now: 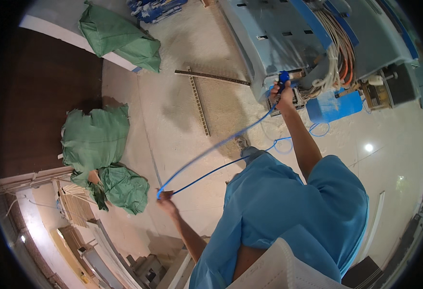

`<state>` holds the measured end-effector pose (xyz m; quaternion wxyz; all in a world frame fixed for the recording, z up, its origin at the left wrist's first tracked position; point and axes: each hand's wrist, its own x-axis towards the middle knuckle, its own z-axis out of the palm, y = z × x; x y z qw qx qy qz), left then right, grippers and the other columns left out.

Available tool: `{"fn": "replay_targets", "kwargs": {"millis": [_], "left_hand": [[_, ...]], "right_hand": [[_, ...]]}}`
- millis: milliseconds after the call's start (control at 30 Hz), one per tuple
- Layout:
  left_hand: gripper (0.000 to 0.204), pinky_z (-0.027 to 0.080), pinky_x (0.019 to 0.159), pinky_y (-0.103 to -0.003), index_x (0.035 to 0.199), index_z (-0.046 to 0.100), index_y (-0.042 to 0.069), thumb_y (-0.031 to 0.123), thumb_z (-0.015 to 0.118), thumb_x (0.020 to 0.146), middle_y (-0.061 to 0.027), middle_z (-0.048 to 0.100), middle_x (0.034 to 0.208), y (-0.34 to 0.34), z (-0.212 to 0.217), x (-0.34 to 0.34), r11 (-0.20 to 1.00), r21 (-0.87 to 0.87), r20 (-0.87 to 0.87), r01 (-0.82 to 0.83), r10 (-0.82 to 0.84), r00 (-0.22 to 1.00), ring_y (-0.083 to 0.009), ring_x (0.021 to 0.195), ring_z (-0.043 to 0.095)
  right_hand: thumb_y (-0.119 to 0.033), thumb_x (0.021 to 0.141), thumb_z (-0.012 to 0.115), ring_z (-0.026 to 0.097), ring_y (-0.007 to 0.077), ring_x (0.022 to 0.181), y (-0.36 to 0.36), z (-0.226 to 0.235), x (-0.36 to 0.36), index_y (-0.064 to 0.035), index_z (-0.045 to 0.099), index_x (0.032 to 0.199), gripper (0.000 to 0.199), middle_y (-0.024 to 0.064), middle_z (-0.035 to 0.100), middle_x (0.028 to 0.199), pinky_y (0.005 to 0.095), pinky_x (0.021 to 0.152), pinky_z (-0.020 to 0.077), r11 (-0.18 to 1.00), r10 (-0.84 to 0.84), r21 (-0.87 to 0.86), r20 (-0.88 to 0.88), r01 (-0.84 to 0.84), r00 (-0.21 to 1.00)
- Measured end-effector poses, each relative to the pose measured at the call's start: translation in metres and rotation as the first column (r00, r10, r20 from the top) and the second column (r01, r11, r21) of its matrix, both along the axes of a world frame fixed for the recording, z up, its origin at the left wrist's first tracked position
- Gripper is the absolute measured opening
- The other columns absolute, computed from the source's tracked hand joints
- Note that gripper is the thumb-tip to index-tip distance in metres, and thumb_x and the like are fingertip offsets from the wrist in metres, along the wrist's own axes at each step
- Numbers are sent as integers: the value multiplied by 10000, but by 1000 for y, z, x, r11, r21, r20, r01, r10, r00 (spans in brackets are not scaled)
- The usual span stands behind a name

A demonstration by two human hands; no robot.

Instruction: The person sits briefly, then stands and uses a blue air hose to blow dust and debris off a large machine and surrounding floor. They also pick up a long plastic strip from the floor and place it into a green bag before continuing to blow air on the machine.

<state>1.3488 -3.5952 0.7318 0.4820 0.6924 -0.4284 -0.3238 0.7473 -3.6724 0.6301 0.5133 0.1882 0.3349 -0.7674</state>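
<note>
My right hand (284, 98) is stretched forward at the corner of a grey-blue machine (255, 43), closed around a blue air blow gun (283, 79). From the gun a thin blue air hose (211, 148) runs back to the left. My left hand (167, 204), low and to the left, grips this hose where it bends back. The returning length (206, 172) passes in front of my legs toward loose coils (320, 129) at the right. Small details of the gun's nozzle are hard to make out.
Two dark slotted metal strips (199, 101) lie on the dusty floor. Green sacks (98, 139) sit at the left by a dark brown panel. Beige and orange cables (340, 53) hang on the machine, above a blue container (333, 107). Wooden pieces (76, 202) stand lower left.
</note>
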Motion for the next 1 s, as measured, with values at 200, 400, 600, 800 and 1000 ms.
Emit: {"fn": "replay_targets", "kwargs": {"millis": [200,400,600,800,1000], "left_hand": [[277,294,464,-236,685,562,57,164,590,939,47,436,556,-113,62,-38,971,49,50,236,-238,970,-55,502,378],[345,287,486,-302,702,505,31,241,609,955,9,348,573,-173,28,-88,758,342,87,556,-615,784,-70,571,317],[311,350,496,-336,719,549,32,232,595,953,-73,443,548,-227,1,-107,525,424,49,738,-827,560,-159,506,402],[243,426,534,-403,797,617,60,269,638,920,-187,564,624,-282,-3,-147,316,584,36,747,-930,366,-371,568,560],[271,434,567,-340,812,635,35,278,613,929,-112,586,629,-347,-7,-220,271,589,17,761,-946,324,-200,562,546]], "right_hand": [[-650,979,247,470,167,526,-49,-18,-62,-34,545,812,704,7,467,601,297,491,399,935,-347,-80,-7,345,938],[-602,995,294,501,156,518,-113,-31,-106,13,549,902,673,9,518,636,287,446,409,988,126,106,-92,-116,988],[-593,1004,247,477,173,529,-168,-31,-176,-36,482,896,615,40,488,643,292,468,448,956,-294,-70,-187,286,938],[-595,1005,235,531,191,573,-236,-40,-244,13,521,905,679,83,532,669,277,501,488,921,-382,-50,-302,386,873],[-580,1010,262,544,155,581,-327,-62,-307,40,556,980,687,32,551,682,282,480,475,971,-237,-68,-202,228,950]]}}
